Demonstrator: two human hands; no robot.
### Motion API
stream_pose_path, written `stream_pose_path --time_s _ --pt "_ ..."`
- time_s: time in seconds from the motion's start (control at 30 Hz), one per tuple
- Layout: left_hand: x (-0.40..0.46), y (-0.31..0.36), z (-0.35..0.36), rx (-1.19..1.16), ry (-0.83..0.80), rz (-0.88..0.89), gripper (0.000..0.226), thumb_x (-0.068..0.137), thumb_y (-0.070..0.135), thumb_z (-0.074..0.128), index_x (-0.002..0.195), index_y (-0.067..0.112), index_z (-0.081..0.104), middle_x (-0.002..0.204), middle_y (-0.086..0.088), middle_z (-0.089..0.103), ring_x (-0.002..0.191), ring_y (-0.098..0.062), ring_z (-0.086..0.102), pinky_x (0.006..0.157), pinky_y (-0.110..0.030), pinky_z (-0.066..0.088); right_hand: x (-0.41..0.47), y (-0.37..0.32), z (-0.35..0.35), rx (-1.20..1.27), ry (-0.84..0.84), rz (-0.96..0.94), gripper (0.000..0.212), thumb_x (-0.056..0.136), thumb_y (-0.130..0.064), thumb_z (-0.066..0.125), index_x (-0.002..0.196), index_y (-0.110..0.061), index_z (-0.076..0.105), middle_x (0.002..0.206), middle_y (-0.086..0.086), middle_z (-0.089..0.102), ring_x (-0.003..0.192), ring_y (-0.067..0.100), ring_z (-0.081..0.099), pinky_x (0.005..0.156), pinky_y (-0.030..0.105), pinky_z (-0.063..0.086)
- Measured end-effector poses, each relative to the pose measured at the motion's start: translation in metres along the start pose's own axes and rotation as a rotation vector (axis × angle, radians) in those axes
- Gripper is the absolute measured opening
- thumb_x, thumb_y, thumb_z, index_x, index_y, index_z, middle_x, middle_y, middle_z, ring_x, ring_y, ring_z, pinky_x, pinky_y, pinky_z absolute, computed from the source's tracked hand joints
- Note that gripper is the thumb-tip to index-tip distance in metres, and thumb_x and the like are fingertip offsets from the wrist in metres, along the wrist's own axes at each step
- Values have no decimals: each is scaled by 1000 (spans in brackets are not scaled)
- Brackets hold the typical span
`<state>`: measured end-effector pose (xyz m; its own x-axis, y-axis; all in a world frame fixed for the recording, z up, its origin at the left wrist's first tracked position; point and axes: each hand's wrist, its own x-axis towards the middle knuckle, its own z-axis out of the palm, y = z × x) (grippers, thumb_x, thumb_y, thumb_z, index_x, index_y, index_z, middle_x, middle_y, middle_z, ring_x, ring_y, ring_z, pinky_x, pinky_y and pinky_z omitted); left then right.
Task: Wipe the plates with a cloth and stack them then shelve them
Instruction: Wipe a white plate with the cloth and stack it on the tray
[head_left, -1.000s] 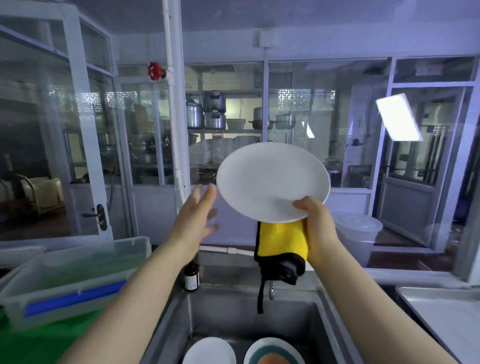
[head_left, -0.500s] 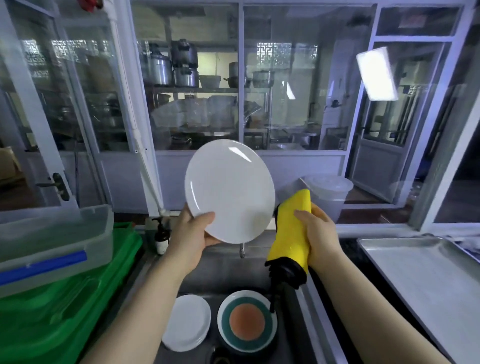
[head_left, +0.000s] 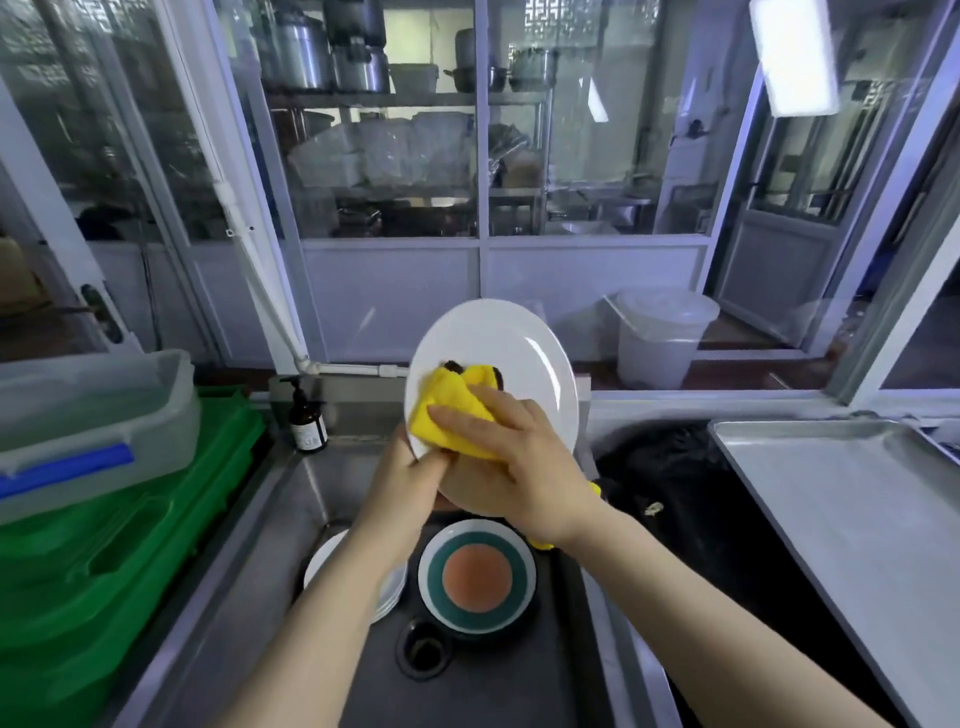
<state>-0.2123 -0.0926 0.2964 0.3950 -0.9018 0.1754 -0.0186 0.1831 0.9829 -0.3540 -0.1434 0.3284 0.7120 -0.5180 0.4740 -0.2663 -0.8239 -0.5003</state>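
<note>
A white plate (head_left: 519, 358) is held tilted above the sink (head_left: 270, 545). My left hand (head_left: 402, 480) grips its lower left rim. My right hand (head_left: 514, 462) presses a yellow cloth (head_left: 452, 405) against the plate's face, fingers spread over the cloth. Down in the sink lie a stack of white plates (head_left: 324, 558), partly hidden by my left forearm, and a plate with a green ring and orange centre (head_left: 475, 577).
Green crates (head_left: 119, 545) with a clear lidded box (head_left: 93, 415) on top stand at the left. A brown pump bottle (head_left: 306, 421) sits behind the sink. A metal tray (head_left: 852, 525) lies at the right. Glass partitions rise behind.
The plate passed from my right hand to my left. My right hand brought the yellow cloth onto the plate's face. The view has tilted down toward the sink.
</note>
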Motion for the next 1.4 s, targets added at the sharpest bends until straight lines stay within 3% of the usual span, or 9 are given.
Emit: stream_pose_path --time_s 0.1,0.23,0.37,0.6,0.77,0.93,1.13,1.27,1.4 --pt "-7 -10 -1 -79 40 -18 39 79 17 59 109 40 67 109 0 73 103 -22 69 78 -51 58 -14 14 10 -47 -76 -12 50 92 -20 53 139 -32 47 150 8 34 115 36 40 99 34 33" --pt "-19 -24 7 -229 64 -96 53 74 7 59 122 30 62 110 -4 73 97 -26 71 64 -43 57 -30 29 15 -72 -104 27 60 84 -15 40 140 -35 45 150 6 35 112 34 40 96 35 35" --pt "-29 -42 6 -324 191 -174 46 88 -4 51 123 25 58 115 -7 70 94 -23 71 61 -40 58 -53 50 23 -132 -83 128 63 87 -3 45 139 -38 46 149 4 36 111 35 41 95 42 41" --pt "-55 -67 4 -356 337 -247 39 90 -4 51 110 29 59 116 -1 67 108 -27 62 56 -33 57 -118 87 42 -240 -160 302 64 92 -4 43 141 -44 39 149 1 34 116 32 37 92 44 45" --pt "-84 -82 -6 -414 293 -291 50 91 -3 47 124 34 57 127 3 63 116 -27 59 68 -41 59 -194 110 57 -345 -253 480 69 91 -5 40 143 -50 31 151 -4 29 114 26 36 88 38 46" --pt "-119 -81 -10 -414 269 -322 57 91 -7 44 116 42 58 126 8 63 119 -24 56 82 -53 55 -272 111 79 -444 -506 622 79 84 -5 45 144 -52 22 153 -9 19 115 24 35 82 36 50" --pt "-159 -73 -18 -371 215 -401 58 92 -9 44 133 32 50 132 1 58 121 -28 54 89 -63 49 -311 97 103 -456 -654 629 65 91 -24 45 144 -53 21 160 -15 4 134 23 27 104 36 33" --pt "-176 -69 -20 -367 190 -440 52 92 -9 44 126 31 53 131 -1 59 119 -29 55 89 -63 49 -305 80 97 -469 -543 663 60 93 -33 49 146 -48 23 160 -15 8 143 21 18 114 36 22" --pt "-184 -69 -21 -376 159 -469 52 93 -7 45 133 24 50 130 -3 60 118 -31 56 87 -63 51 -285 55 82 -238 -193 730 45 95 -34 55 139 -35 47 144 -9 46 127 15 45 103 26 37"
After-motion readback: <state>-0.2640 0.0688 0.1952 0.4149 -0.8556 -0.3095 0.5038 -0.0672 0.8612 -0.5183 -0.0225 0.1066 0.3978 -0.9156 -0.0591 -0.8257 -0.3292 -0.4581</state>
